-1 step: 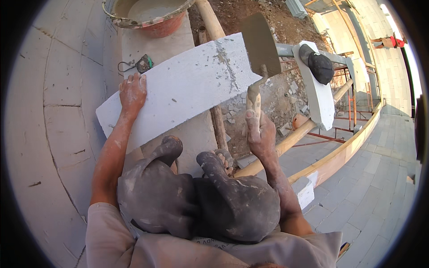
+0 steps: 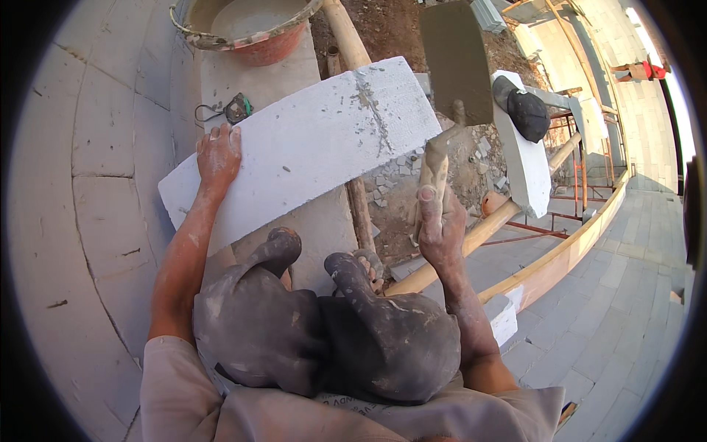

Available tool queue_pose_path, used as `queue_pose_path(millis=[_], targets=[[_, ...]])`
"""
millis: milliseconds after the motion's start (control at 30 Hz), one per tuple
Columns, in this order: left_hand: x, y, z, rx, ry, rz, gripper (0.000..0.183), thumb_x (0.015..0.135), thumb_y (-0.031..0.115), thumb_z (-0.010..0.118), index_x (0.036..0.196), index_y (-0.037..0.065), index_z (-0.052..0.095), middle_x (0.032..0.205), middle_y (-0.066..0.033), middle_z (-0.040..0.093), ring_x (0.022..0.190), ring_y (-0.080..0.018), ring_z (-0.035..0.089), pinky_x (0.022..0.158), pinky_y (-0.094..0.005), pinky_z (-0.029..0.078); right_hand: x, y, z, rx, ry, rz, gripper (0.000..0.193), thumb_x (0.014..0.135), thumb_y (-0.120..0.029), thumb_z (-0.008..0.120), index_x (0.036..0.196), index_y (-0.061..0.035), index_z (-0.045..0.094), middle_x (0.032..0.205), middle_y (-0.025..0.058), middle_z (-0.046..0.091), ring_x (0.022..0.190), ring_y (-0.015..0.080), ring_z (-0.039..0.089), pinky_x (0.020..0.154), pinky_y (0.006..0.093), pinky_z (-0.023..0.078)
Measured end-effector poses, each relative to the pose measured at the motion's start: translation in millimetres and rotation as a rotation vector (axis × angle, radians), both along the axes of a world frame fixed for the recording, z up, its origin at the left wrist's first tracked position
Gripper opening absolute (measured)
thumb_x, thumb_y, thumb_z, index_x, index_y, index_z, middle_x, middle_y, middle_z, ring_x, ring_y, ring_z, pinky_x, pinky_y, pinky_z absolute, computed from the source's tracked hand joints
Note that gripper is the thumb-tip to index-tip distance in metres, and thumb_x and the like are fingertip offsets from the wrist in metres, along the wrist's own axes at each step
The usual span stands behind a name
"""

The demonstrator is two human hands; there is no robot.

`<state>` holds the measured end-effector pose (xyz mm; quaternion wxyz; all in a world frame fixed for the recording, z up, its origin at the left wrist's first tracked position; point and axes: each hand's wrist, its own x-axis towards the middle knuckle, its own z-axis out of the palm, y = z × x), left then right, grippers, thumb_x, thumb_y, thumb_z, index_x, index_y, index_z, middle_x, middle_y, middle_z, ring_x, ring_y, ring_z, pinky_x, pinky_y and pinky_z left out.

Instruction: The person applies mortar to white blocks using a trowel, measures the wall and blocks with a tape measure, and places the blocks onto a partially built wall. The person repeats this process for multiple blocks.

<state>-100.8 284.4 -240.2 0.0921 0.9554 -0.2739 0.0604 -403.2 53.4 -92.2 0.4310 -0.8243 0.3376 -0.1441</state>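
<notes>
A long white lightweight block (image 2: pixel 294 140) lies aslant over the ledge in front of my knees, with a grey mortar streak near its right end. My left hand (image 2: pixel 219 156) presses on the block's left part, its fingers bent over the far edge. In my right hand (image 2: pixel 440 225) is the handle of a trowel (image 2: pixel 458 66), closed in my fingers with the thumb along it. The trowel's broad blade, coated in grey mortar, points away from me, just beyond the block's right end and apart from it.
A red bucket (image 2: pixel 269 51) of grey mix stands at the far left, with a tape measure (image 2: pixel 237 108) nearer. Right of the trowel, a black cap (image 2: pixel 529 114) rests on another white block (image 2: pixel 524 166). Wooden poles (image 2: pixel 486 228) and red scaffolding (image 2: pixel 578 169) stand beyond, above rubble.
My right hand has moved the trowel to the right and slightly away, uncovering the block's right end. My left hand and the block have stayed in place.
</notes>
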Motion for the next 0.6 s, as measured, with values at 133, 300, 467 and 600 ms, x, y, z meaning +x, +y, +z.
queue_pose_path(millis=[133,300,467,600], targets=[[1.2,-1.0,-2.3,-0.052,0.001,0.017,0.034,0.098,0.032,0.047,0.109,0.004,0.061,0.103,-0.0169,0.065,0.098,-0.0354,0.06,0.089,-0.0478,0.043,-21.7,0.5,-18.1,-0.231,-0.448,0.075,0.05,0.097,-0.047,0.049,0.084,0.0009,0.056,0.06,0.0097,0.055,0.058,0.021,0.058,0.055,0.0343,0.045],[6.8,-2.3,-4.8,-0.043,0.002,0.008,0.035,0.098,0.031,0.046,0.111,0.002,0.061,0.105,-0.0181,0.065,0.099,-0.0359,0.06,0.091,-0.048,0.042,-19.7,9.8,-72.6,-0.238,0.372,0.106,0.047,0.097,-0.045,0.052,0.083,0.0001,0.056,0.057,0.0092,0.052,0.056,0.022,0.057,0.054,0.0358,0.044],[3.7,-1.2,-5.4,-0.054,0.011,0.01,0.037,0.099,0.032,0.045,0.112,0.002,0.061,0.107,-0.0186,0.065,0.101,-0.0362,0.06,0.094,-0.0492,0.041,-58.8,-3.6,-31.5,0.172,-0.012,-0.031,0.039,0.093,-0.037,0.059,0.083,0.0007,0.06,0.064,0.0129,0.061,0.056,0.0238,0.06,0.057,0.0375,0.047],[5.2,-4.0,-2.5,-0.051,-0.008,0.006,0.037,0.1,0.032,0.044,0.113,0.002,0.061,0.108,-0.0182,0.065,0.102,-0.0361,0.059,0.094,-0.0498,0.041,-54.3,0.2,-41.1,-0.077,-0.338,0.07,0.04,0.093,-0.038,0.058,0.089,0.0012,0.06,0.065,0.0148,0.06,0.06,0.0288,0.062,0.057,0.0388,0.048]])
